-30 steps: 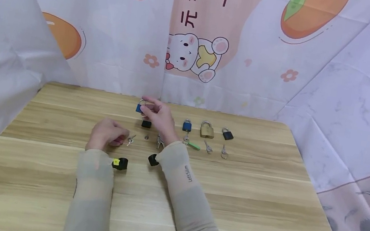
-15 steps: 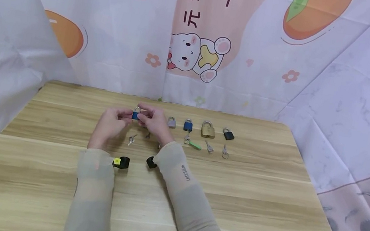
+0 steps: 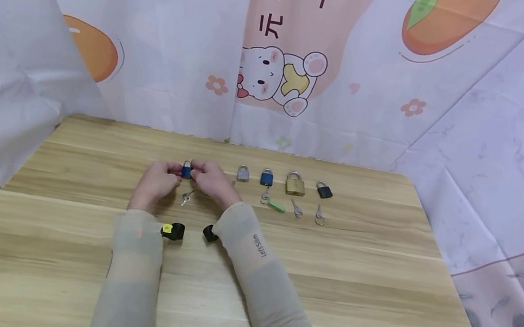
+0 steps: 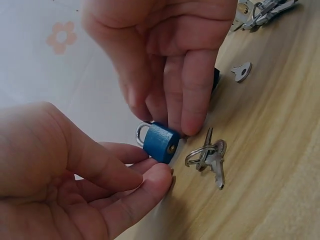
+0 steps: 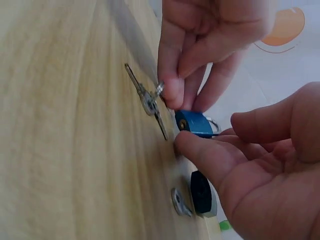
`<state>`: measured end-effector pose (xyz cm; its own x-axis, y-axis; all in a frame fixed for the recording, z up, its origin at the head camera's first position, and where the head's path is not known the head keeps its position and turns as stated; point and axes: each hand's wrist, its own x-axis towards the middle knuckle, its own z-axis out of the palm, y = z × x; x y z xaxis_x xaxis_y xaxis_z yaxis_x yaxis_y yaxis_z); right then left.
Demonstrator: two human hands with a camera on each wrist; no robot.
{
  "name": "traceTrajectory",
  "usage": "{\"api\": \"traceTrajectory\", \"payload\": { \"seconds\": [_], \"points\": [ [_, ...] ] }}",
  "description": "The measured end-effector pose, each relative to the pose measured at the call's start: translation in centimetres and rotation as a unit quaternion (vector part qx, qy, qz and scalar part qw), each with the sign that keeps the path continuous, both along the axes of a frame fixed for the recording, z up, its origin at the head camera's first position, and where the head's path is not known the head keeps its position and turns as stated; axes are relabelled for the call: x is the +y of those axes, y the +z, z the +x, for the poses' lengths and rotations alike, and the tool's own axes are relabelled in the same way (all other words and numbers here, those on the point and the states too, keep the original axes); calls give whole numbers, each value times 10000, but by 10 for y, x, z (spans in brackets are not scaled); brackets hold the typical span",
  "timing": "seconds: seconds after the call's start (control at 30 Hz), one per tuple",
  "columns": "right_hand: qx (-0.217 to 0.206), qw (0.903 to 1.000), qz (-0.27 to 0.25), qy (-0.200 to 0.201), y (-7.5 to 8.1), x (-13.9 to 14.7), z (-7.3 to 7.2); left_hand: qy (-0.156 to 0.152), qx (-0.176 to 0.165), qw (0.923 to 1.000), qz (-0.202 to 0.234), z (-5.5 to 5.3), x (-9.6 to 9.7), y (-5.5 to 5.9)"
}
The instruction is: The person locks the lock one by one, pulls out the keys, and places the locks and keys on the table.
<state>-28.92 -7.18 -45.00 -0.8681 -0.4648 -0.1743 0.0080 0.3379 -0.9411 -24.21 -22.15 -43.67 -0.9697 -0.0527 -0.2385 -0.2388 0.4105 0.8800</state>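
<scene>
A small blue padlock (image 3: 187, 170) with a silver shackle is at the table's back left, between my two hands. My left hand (image 3: 158, 180) touches one side of it with its fingertips. On the opposite side are the fingertips of my right hand (image 3: 212, 179). The right wrist view shows the right thumb apart from the lock's body. The padlock's (image 4: 161, 142) brass keyhole faces the keys in the left wrist view. Those keys (image 4: 212, 157), on a ring, lie on the wood close before it. A black padlock (image 5: 201, 194) and a loose key (image 5: 178, 201) lie beside my right hand, hidden in the head view.
Rightward along the row stand a silver padlock (image 3: 243, 174), another blue padlock (image 3: 267, 178), a large brass padlock (image 3: 295, 185) and a tilted black padlock (image 3: 324, 190). Keys (image 3: 297, 209) lie before them, one set with a green tag (image 3: 276, 206). A printed curtain (image 3: 174, 98) hangs behind the table.
My right hand has brought the blue padlock down and leftward to the table, and its thumb has come off the body. My left hand has moved up from near the keys to the padlock's side.
</scene>
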Motion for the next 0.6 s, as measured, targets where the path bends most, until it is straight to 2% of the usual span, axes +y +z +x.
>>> {"api": "traceTrajectory", "payload": {
  "seconds": [0.17, 0.4, 0.5, 0.6],
  "points": [
    [-3, 9997, 227, 102, 2, -2, 4, 110, -147, 9997, 154, -2, 2, -4],
    [-147, 9998, 161, -11, 1, -6, 6, 56, -168, 9998, -132, -5, -3, -3],
    [62, 9997, 220, -108, 4, 2, 6, 33, -187, 9995, -241, -4, -5, 1],
    [446, 9983, 297, -233, 16, 21, 8, -74, 196, 9983, -553, -2, -9, 10]
  ]
}}
